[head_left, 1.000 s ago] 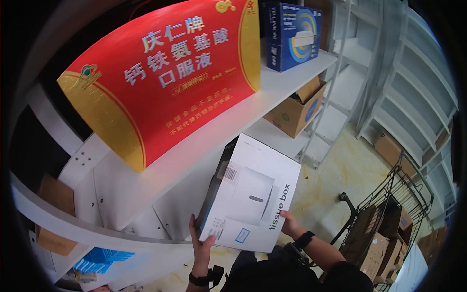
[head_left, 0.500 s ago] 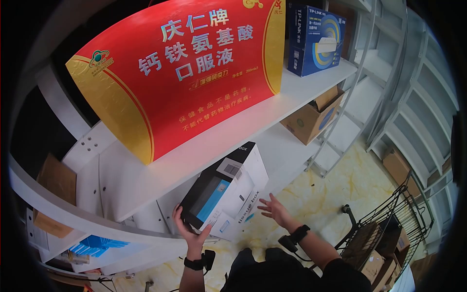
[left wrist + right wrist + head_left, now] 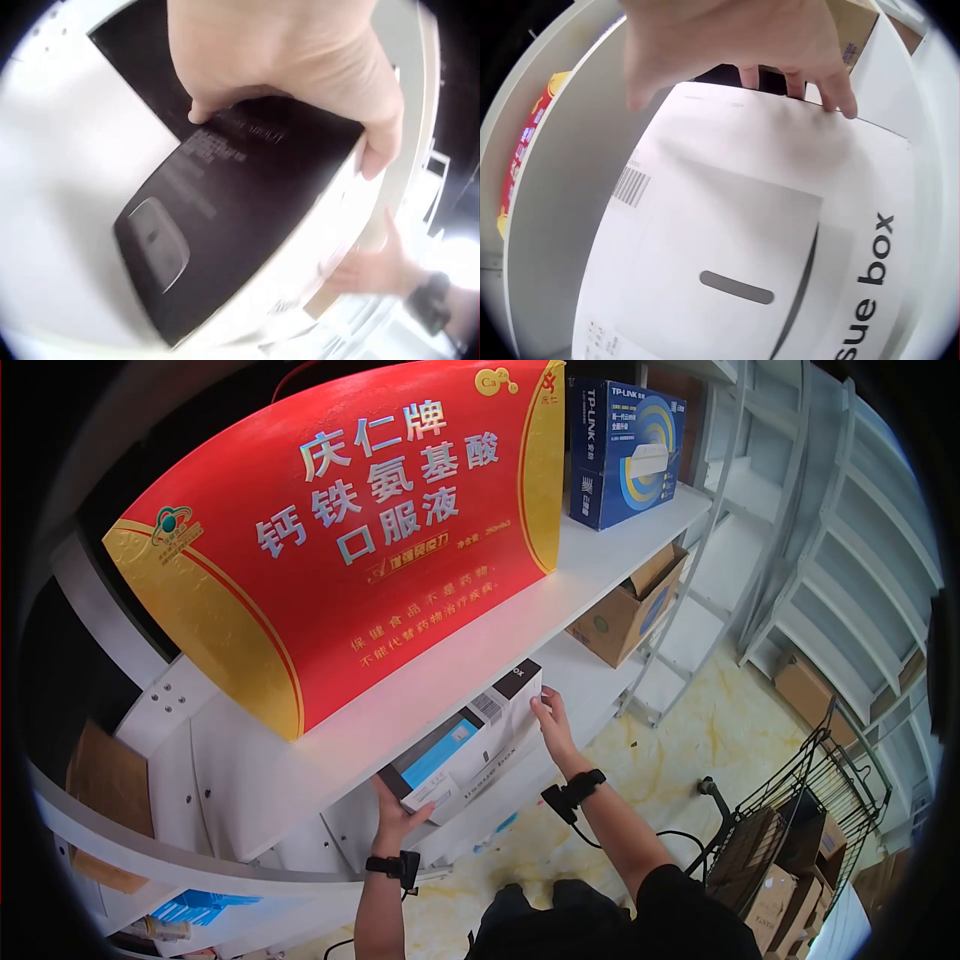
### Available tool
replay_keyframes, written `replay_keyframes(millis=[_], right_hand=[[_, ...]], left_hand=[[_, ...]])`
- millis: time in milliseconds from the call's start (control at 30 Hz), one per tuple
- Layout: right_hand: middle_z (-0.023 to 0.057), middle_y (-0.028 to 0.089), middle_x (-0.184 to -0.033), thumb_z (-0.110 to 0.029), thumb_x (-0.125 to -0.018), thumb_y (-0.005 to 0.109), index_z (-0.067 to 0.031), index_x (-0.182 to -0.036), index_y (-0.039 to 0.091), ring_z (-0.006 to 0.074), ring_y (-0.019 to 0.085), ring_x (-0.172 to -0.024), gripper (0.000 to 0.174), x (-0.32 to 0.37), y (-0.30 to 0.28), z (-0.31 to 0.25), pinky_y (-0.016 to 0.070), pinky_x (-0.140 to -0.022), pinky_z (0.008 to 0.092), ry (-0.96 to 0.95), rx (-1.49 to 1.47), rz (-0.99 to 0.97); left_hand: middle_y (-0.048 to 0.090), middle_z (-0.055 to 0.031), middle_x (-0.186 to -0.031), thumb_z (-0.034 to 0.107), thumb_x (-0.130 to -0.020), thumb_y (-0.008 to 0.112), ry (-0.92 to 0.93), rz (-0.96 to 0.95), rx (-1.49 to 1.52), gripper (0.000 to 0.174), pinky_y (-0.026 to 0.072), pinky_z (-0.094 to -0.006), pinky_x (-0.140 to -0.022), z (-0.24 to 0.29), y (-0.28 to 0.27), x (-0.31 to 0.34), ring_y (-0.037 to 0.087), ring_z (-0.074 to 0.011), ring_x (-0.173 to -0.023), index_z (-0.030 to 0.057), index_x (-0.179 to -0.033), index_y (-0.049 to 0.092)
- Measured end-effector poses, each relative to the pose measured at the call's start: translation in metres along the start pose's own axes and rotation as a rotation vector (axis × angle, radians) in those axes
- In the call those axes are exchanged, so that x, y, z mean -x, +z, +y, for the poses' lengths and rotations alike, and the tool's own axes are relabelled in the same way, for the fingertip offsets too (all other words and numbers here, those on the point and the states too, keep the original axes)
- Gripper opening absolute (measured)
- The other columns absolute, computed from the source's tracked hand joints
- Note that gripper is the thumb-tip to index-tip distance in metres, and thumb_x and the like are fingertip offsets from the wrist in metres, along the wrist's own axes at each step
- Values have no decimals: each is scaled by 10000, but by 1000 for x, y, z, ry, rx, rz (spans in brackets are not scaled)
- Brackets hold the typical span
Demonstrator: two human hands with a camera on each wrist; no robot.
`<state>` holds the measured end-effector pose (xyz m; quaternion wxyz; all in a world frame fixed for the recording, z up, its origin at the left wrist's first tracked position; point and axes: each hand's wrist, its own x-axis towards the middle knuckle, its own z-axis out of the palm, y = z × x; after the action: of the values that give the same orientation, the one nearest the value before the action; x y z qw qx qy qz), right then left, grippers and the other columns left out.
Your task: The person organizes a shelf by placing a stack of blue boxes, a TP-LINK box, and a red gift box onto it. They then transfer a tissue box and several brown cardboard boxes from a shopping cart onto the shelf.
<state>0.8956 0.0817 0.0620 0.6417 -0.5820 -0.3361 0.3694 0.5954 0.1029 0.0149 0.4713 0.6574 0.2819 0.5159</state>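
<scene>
A black and white carton printed "tissue box" point(image 3: 470, 745) is tilted at the lower shelf, partly beneath the upper board. My left hand point(image 3: 398, 822) grips its near end, thumb on the white face and fingers at the black end panel, which fills much of the left wrist view. At the carton's far end is my right hand point(image 3: 556, 732). In the right wrist view, the fingertips point(image 3: 844, 101) of that hand reach its far edge, with the thumb held apart. The white front point(image 3: 705, 225) faces that camera.
Above, a large red and gold box point(image 3: 350, 550) and a blue TP-LINK box point(image 3: 630, 455) stand on the upper shelf point(image 3: 450, 655). A brown carton point(image 3: 625, 615) sits farther right on the lower level. A wire cart point(image 3: 810, 820) holding cartons stands at right, before more shelving point(image 3: 850, 570).
The carton has turned and moved from in front of the body to the lower shelf. My right hand left its side, spread open, then reached its far end. My left hand kept its hold.
</scene>
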Motion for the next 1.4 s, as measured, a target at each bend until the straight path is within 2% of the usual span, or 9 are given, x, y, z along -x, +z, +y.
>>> replay_keyframes(millis=[67, 433, 633, 733, 800, 933, 1033, 1200, 1400], right_hand=[[194, 470, -1127, -420, -771, 626, 56, -1197, 367, 261, 488, -1012, 689, -4, 9, -12, 388, -877, 332, 30, -22, 39], [181, 427, -1140, -542, -679, 650, 48, -1270, 224, 265, 415, -1081, 937, -12, 26, -6, 317, -925, 356, 166, -41, 65], [285, 291, -1306, -543, -717, 621, 79, -1333, 142, 318, 315, -1230, 998, 0, 14, 10, 257, -1010, 358, 154, -46, 77], [315, 151, -1379, -538, -725, 610, 56, -1363, 70, 357, 242, -1284, 1026, 33, -13, 20, 265, -1018, 364, 145, -25, 61], [295, 226, -1364, -526, -729, 607, 29, -1371, 113, 343, 352, -1228, 982, 65, -42, 43, 320, -983, 361, 210, 166, -55], [247, 486, -1200, -496, -735, 603, 49, -1262, 388, 326, 544, -1031, 788, 144, -129, 105, 426, -872, 361, 460, 629, 32], [221, 572, -1077, -440, -766, 595, 17, -1182, 494, 314, 551, -1017, 626, 208, -185, 107, 430, -864, 347, 658, 668, 284], [179, 588, -1045, -359, -767, 596, -20, -1082, 570, 319, 570, -945, 463, 311, -250, 42, 451, -814, 360, 397, 859, 805], [188, 579, -1006, -230, -745, 607, -17, -1014, 578, 345, 531, -970, 344, 460, -344, -17, 416, -850, 393, 427, 1019, 1615]], left_hand=[[336, -160, -1241, 96, -595, 733, -77, -81, -78, 987, 359, -376, -936, -70, -16, 26, 405, -257, -1142, 3, -1330, 81], [536, -156, -1093, 2, -624, 691, -552, -120, -236, 683, 443, -342, -852, -99, -14, 34, 558, -242, -986, -37, -1209, 339], [362, -199, -1286, -5, -613, 671, -448, -166, -194, 884, 365, -366, -941, -99, -10, 41, 435, -249, -1145, -26, -1327, 150], [-2, -229, -1408, 168, -683, 642, -108, 230, -395, 1061, 112, -405, -1055, -53, 16, 63, 104, -306, -1310, -4, -1331, -180], [-144, -235, -1411, 375, -757, 542, 127, 268, -568, 1003, -29, -448, -1057, -15, 40, 77, -82, -349, -1327, -31, -1332, -173], [-129, -242, -1411, 410, -751, 522, 247, -116, -386, 996, 25, -494, -1051, 13, 88, 102, -55, -375, -1322, -24, -1341, -152], [-41, -265, -1407, 392, -746, 519, 295, -350, -212, 966, 66, -504, -1047, 2, 126, 102, 17, -402, -1311, -26, -1351, -108], [182, -281, -1370, 315, -723, 553, 407, -790, -73, 886, 130, -504, -1042, 6, 214, 91, 183, -424, -1271, -32, -1363, 47], [440, -224, -1229, 192, -708, 617, 332, -1285, 23, 600, 324, -448, -960, 26, 349, 99, 420, -372, -1135, -33, -1221, 401]])
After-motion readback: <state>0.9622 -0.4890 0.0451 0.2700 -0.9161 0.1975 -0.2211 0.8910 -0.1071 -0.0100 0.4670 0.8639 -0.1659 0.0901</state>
